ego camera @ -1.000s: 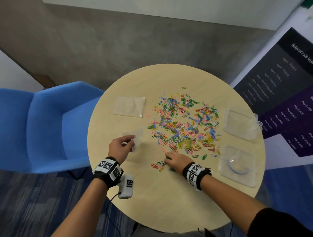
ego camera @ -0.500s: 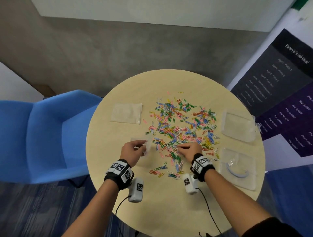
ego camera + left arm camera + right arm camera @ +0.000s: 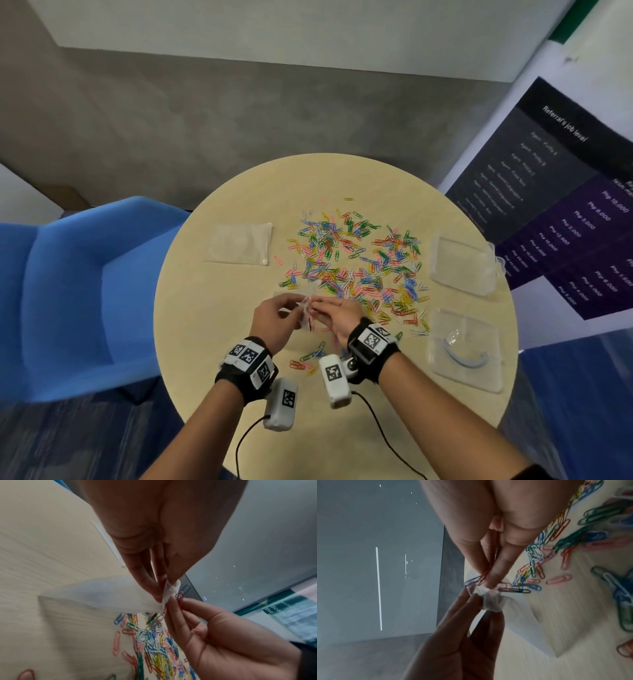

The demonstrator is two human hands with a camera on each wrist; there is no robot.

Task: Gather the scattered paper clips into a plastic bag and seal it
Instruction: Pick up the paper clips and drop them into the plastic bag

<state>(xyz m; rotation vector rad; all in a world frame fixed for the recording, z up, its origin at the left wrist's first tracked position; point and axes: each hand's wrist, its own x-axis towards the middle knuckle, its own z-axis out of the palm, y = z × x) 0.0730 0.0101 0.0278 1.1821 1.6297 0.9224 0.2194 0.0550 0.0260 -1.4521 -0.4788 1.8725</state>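
Note:
Several coloured paper clips [image 3: 356,260] lie scattered across the round table [image 3: 212,325], with a few more near my wrists [image 3: 308,359]. My left hand [image 3: 298,306] pinches the crumpled mouth edge of a small clear plastic bag [image 3: 102,595] between thumb and fingers, just above the table. My right hand [image 3: 317,306] meets it fingertip to fingertip and pinches a few red and dark clips [image 3: 479,579] at the bag's mouth [image 3: 489,600]. In the left wrist view the same clips [image 3: 180,596] stick out above the right hand's fingertips [image 3: 173,601].
A flat stack of spare clear bags [image 3: 239,243] lies at the table's left. Two clear plastic trays [image 3: 462,263] sit at the right edge, the nearer tray [image 3: 466,349] holding a blue curved piece. A blue armchair [image 3: 85,291] stands left, a printed banner [image 3: 565,205] right.
My right hand left the near edge of the pile with clips and came left to the bag. The left hand raised the bag toward it; both hands now meet.

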